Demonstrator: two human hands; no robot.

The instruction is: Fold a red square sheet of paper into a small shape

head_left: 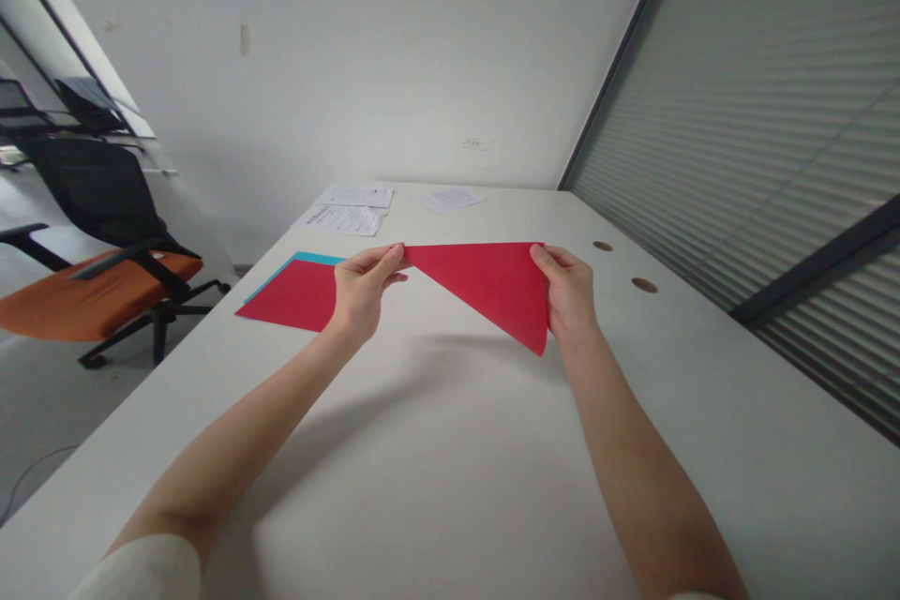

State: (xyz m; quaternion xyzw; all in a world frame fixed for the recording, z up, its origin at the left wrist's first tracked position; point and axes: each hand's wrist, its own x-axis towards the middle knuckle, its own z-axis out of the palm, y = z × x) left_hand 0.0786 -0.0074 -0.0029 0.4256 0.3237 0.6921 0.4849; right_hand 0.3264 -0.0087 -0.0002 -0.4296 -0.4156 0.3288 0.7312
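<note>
Between my hands a red sheet of paper [488, 286], folded into a triangle, is held above the white table [436, 487]. My left hand [362, 291] pinches its pointed left corner between thumb and fingers. At the upper right corner, my right hand [568, 291] grips the paper with the thumb on the near face; the other fingers are partly hidden behind it. The top edge runs nearly level, and one corner hangs down near my right hand. Beyond my left wrist lie flat red paper [292, 295] and a blue sheet [316, 258] showing under its far edge.
Printed sheets [344, 217] and another white page [451, 199] lie at the table's far end. Two round holes, one a cable hole [644, 285], are along the right side. An orange office chair [105, 291] stands left of the table. Window blinds [759, 159] border the right.
</note>
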